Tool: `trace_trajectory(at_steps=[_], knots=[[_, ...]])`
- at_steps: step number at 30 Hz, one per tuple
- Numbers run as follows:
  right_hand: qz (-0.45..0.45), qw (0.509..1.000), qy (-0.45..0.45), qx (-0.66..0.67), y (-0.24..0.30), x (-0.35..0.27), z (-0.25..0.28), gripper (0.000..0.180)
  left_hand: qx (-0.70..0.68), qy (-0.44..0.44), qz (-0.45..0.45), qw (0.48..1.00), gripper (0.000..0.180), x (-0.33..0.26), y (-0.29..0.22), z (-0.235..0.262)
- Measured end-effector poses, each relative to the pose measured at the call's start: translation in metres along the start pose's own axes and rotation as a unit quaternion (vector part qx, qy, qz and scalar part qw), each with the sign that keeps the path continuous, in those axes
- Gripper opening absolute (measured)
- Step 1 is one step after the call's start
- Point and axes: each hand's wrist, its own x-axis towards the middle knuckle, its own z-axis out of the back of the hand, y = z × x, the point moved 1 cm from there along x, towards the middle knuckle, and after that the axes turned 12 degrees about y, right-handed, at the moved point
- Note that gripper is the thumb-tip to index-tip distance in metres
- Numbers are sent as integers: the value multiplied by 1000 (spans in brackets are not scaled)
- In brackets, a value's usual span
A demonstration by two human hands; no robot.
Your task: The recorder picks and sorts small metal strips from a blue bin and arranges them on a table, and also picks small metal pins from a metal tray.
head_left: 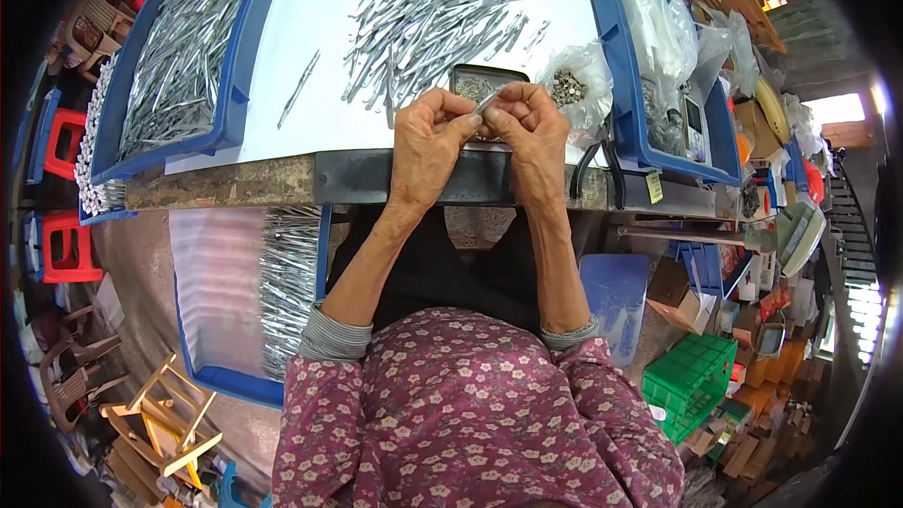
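My left hand (425,143) and my right hand (534,136) meet above the near edge of the white-topped table. Both have thumb and fingers pinched on a thin silvery metal strip (486,103), mostly covered by the fingertips. Just behind them stands a dark-rimmed tray (491,69) with small metal pieces inside, partly hidden by my hands. Farther back a loose pile of silvery metal strips (428,19) is spread on the white surface. To the right of my right hand sits a clear plastic bag (591,105) holding small round metal parts (567,87).
A blue crate (235,66) full of metal strips stands at the left. Another blue crate (677,167) with plastic bags is at the right, near dark-handled pliers (616,174). A blue tray (235,384) of strips lies below the table. One strip (299,89) lies apart.
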Motion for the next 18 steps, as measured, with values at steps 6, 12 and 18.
trace_trajectory(at_steps=[6,12,18], knots=[[2,999,0,36,-3,0,-1,23,69,-6,-63,996,5,-1,-1,-4],[-16,998,-8,61,-5,-1,2,29,258,-18,-108,960,4,-2,6,-5],[-22,994,27,102,2,-2,5,34,276,-24,-131,952,3,0,7,-6]])
